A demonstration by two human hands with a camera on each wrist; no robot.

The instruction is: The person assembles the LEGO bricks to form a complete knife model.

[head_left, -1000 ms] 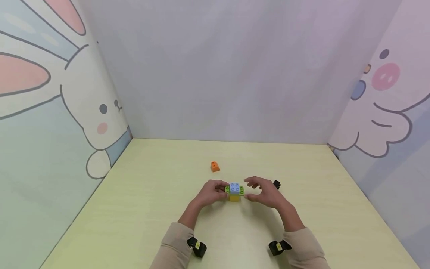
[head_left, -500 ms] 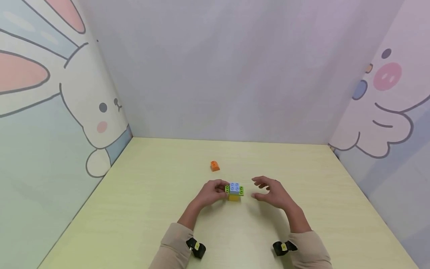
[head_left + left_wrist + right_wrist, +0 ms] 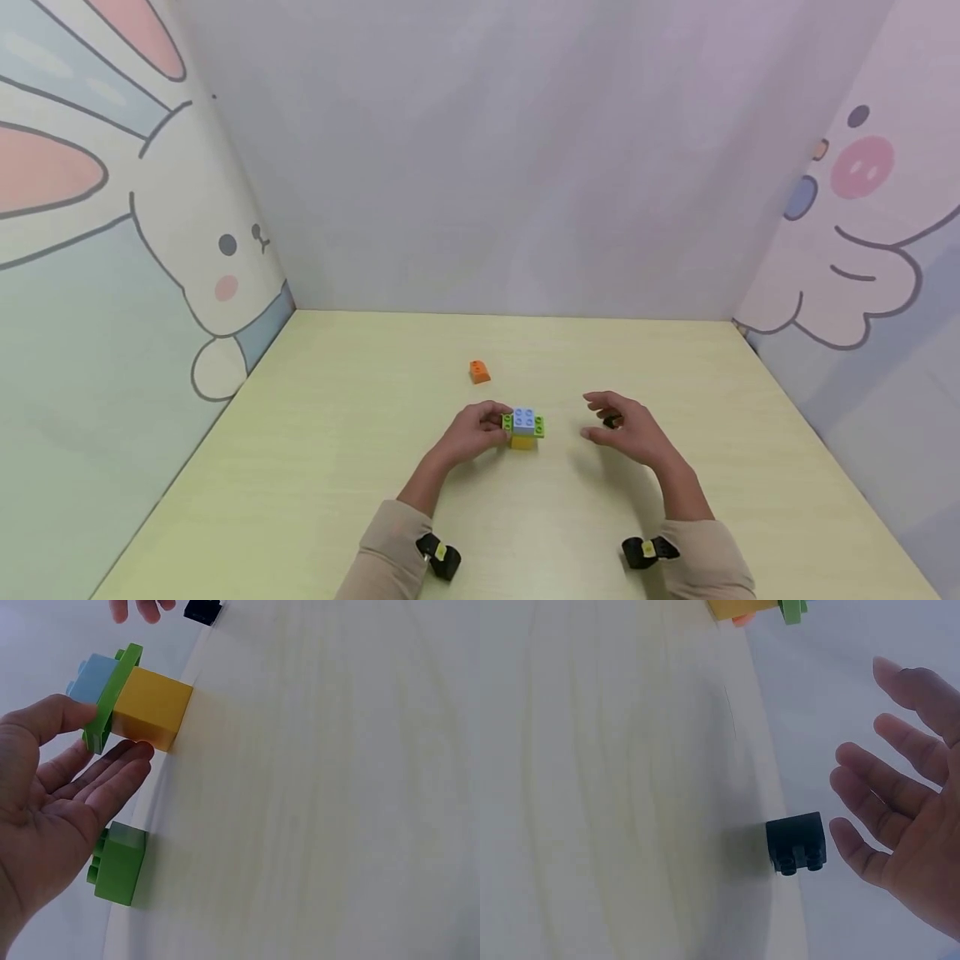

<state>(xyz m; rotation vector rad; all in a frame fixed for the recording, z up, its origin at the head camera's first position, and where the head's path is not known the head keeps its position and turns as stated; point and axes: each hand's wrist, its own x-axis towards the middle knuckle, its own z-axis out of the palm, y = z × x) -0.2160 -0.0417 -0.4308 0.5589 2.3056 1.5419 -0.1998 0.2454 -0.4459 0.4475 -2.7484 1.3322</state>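
**Right hand [image 3: 628,431] shifted outward from the brick stack [image 3: 523,428]; left hand [image 3: 472,431] unmoved at its side**

Compared with the head view a second before, the gap between the right hand and the stack had widened, while the stack kept its place near the middle of the worktop [image 3: 360,408]. From top to bottom it comprised a light-blue brick [image 3: 524,417], a green plate [image 3: 114,701] projecting on both sides, and a yellow brick [image 3: 154,705], which stood on the surface.

The step in hand was judged to be a turn from the stack towards a further piece, the black brick [image 3: 796,838]. The next move appeared to call for the right fingers to come together on that brick while the left hand kept the stack steady.

The left hand pinched one end of the green plate between thumb and forefinger, its other fingers extended beside the yellow brick. The right hand held nothing; its fingers were parted and gently bent, with the thumb well apart from them. The black brick lay just beside these fingers; no contact could be made out.

Also on the worktop were a green brick [image 3: 120,866], near the left hand, and an orange brick [image 3: 480,375], beyond the stack.
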